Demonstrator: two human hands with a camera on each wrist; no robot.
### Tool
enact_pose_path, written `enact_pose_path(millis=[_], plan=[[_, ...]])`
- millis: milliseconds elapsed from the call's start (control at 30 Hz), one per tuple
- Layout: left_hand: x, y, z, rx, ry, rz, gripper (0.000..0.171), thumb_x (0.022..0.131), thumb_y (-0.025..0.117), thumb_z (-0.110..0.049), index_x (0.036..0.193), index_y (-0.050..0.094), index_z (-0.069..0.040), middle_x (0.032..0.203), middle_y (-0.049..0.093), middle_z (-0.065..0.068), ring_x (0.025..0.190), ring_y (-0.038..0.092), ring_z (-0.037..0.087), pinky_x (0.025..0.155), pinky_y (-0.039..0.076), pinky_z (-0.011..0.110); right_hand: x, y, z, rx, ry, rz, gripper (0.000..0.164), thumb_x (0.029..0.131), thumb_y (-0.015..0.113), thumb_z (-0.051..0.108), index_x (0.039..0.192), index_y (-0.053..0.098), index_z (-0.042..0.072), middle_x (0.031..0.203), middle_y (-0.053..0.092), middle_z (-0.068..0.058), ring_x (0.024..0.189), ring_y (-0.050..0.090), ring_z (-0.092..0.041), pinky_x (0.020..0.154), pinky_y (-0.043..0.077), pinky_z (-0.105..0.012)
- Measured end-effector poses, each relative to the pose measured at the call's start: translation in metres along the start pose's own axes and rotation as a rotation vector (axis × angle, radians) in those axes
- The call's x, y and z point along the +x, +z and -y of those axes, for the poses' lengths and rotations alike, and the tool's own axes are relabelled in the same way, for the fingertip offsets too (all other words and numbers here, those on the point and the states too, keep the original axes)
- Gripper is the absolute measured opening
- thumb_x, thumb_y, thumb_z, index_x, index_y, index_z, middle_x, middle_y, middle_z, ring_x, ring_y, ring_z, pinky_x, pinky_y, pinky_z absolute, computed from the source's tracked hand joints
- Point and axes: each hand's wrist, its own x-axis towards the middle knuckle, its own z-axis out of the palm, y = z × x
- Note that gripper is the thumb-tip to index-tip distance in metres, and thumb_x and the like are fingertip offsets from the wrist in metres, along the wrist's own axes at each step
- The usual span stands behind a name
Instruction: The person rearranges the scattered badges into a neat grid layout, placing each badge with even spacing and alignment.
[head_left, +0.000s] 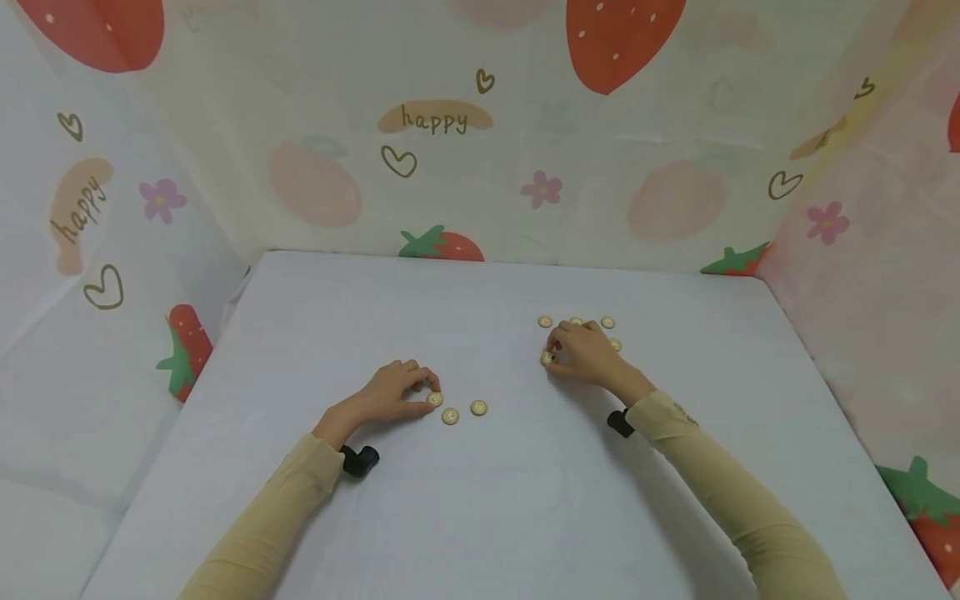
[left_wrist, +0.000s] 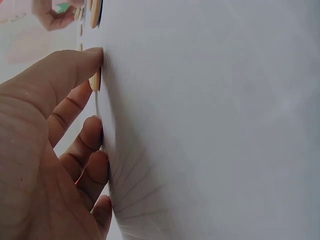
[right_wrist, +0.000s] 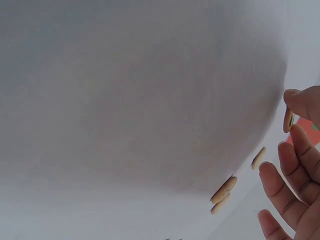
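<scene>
Small pale wooden buttons lie on the white table in two groups. My left hand (head_left: 392,393) rests low over the cloth, thumb and index finger pinching the edges of a wooden button (head_left: 435,400). In the left wrist view that button (left_wrist: 95,81) lies flat on the cloth, partly hidden by the thumb. Two more buttons, a nearer one (head_left: 450,416) and a farther one (head_left: 479,407), lie just right of it. Farther back, my right hand (head_left: 588,354) pinches another button (right_wrist: 288,120) between thumb and fingertip, tilted on edge.
Several buttons surround the right hand: one at the back left (head_left: 545,322), one at the back right (head_left: 607,322), others partly covered by the hand. A white cloth covers the table (head_left: 480,517). Strawberry-printed curtains (head_left: 450,192) enclose the back and sides.
</scene>
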Motion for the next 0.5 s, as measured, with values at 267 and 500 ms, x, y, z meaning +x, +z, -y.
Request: enact_pose_path(millis=[267,500], plan=[[0.0000,-0.0005,-0.0021,-0.001,-0.017,0.015,0.023,0.085,0.066,-0.028,0.105,0.061,-0.019,0.091,0.053,-0.001,0.084,0.043,0.015,0.077,0.033,0.032,0.0040,0.0003,-0.0052,-0.009,0.003,-0.013,0.019,0.082,0.067,0.029,0.091,0.064,0.012,0.090,0.061,-0.002,0.087,0.057,-0.018,0.089,0.037,-0.049],[-0.0009,-0.0019,-0.0024,-0.012,-0.008,0.009,0.023,0.084,0.067,-0.028,0.105,0.061,-0.018,0.091,0.054,-0.001,0.084,0.044,0.016,0.077,0.034,0.033,0.0082,0.0007,-0.0068,-0.018,0.028,-0.008,0.019,0.083,0.067,0.028,0.092,0.064,0.012,0.091,0.060,-0.002,0.089,0.056,-0.018,0.090,0.036,-0.050]])
